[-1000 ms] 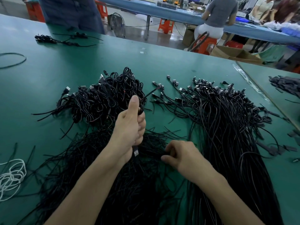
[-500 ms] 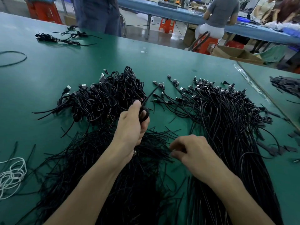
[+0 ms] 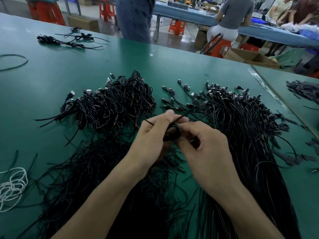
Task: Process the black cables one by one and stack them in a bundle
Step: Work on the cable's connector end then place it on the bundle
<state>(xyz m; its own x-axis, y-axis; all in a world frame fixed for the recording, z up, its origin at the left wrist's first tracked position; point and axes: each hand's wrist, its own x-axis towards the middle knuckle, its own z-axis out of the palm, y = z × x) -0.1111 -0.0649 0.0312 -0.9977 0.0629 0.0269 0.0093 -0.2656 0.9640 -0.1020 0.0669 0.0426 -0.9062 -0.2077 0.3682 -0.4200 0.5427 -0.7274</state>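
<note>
Green table (image 3: 51, 80), left hand (image 3: 151, 142) holding coiled cable (image 3: 172, 134)

Surroundings of your green bench (image 3: 51, 80).
At your left lies a white cord (image 3: 16, 186); beyond the far edge you see an orange stool (image 3: 177, 26), a cardboard box (image 3: 248, 56) and a seated person (image 3: 233, 12).

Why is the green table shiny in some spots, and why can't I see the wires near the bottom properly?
Head view: light glints white along the seam on the green table, with a paler sheen by its far edge; head view: the loose black cables low down merge into one dark mass, too dim to separate.
</note>
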